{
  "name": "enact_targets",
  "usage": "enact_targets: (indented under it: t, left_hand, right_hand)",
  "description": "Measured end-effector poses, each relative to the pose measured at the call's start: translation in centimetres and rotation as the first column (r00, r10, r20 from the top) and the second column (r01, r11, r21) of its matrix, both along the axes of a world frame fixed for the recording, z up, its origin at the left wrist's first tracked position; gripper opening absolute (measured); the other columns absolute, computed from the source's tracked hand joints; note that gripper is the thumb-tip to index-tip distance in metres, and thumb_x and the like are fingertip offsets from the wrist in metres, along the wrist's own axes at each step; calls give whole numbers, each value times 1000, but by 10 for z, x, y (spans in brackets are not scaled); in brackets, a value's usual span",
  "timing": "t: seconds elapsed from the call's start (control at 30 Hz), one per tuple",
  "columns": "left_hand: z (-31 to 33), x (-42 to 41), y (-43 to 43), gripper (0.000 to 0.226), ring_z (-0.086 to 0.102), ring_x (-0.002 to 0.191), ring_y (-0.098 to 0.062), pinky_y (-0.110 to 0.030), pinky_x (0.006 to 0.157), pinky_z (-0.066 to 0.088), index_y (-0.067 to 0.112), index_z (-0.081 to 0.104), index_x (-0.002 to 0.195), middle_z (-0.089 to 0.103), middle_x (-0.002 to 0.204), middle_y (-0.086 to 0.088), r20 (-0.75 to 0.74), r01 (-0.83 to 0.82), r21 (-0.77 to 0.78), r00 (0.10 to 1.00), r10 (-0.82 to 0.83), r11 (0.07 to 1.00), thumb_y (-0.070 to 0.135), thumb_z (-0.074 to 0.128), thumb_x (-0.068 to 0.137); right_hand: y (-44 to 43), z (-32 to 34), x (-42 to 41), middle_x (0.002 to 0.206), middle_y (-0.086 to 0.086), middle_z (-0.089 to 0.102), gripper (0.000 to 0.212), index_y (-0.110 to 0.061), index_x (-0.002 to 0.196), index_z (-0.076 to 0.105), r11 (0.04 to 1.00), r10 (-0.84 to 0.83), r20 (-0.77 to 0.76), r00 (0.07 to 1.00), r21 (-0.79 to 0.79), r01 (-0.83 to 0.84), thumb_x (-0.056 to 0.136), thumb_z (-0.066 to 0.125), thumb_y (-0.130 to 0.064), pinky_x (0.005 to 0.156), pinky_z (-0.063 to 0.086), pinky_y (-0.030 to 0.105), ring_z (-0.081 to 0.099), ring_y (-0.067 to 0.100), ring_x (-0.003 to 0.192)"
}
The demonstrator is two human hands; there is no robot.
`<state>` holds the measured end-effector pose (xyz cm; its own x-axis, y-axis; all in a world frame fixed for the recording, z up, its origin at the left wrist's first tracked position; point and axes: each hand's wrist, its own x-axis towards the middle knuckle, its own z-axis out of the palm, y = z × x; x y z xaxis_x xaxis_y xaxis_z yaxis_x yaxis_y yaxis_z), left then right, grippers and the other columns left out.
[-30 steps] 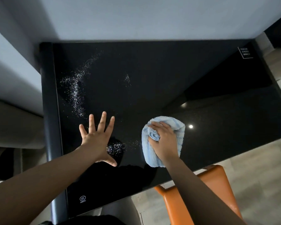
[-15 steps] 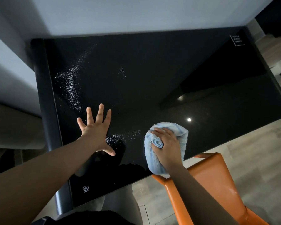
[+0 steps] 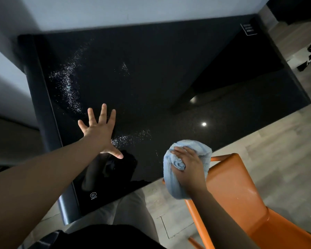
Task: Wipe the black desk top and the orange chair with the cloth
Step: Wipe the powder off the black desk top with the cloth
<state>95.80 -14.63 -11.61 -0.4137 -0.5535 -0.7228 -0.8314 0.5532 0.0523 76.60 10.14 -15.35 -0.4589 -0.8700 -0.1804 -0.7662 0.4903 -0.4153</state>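
- The left fingers [image 3: 103,112] were straight and spread wide, holding nothing.
- The left hand [image 3: 101,130] lay palm down on the black desk top [image 3: 151,78], at about 8 o'clock from its middle.
- The right fingers [image 3: 180,152] were curled round the bunched light-blue cloth [image 3: 171,186], and the right hand [image 3: 188,168] gripped it from above.
- The cloth was at 5 o'clock of the desk top, over its near edge, with the lower end hanging past that edge (contact with the surface: cannot tell).
- The orange chair [image 3: 232,186] stood at 4 o'clock of the cloth, just beside it and close to the desk edge.
- A band of white specks [image 3: 68,83] lay at 10 o'clock of the desk top.
- A smaller patch of specks [image 3: 127,138] lay between the two hands, near the left thumb.
- A bright light reflection [image 3: 204,124] showed at 1 o'clock of the cloth.
- The wood-look floor [image 3: 276,150] ran at 3 to 6 o'clock.
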Motion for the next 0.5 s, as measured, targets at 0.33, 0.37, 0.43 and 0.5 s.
enact_targets:
  t: [0.33, 0.37, 0.43, 0.5]
  left_hand:
    - [-1, 0, 1, 162, -27, 139, -46, -69, 110, 10, 26, -32, 145, -45, 148, -3, -8, 5, -28, 1000, -5, 1000, 77, 78, 37]
    - [-1, 0, 1, 162, -27, 139, -46, -69, 110, 11, 26, -32, 145, -44, 148, -3, -10, 7, -31, 1000, -7, 999, 78, 78, 37]
    - [0, 0, 2, 161, -25, 140, -46, -69, 111, 11, 26, -31, 145, -43, 149, -3, -12, 13, -39, 1000, -13, 999, 79, 77, 37]
    - [1, 1, 2, 160, -23, 141, -46, -68, 111, 12, 25, -30, 146, -40, 150, -4, -21, 19, -51, 1000, -20, 999, 80, 76, 39]
  right_hand:
    - [45, 23, 11, 127, -7, 60, 37, -26, 118, 66, 991, -110, 48, 993, 77, 106, 82, 72, -25, 108, 36, 35, 49, 14, 124]
    - [46, 27, 11, 124, -7, 61, 34, -27, 116, 67, 986, -129, 21, 991, 105, 126, 82, 71, -28, 105, 39, 34, 51, 14, 120]
    - [49, 37, 14, 116, -7, 62, 30, -26, 112, 67, 983, -128, -23, 992, 130, 130, 83, 68, -32, 97, 44, 34, 54, 14, 112]
    - [50, 45, 12, 112, -7, 63, 28, -25, 111, 68, 979, -157, -49, 986, 121, 161, 84, 66, -32, 93, 46, 32, 55, 13, 107]
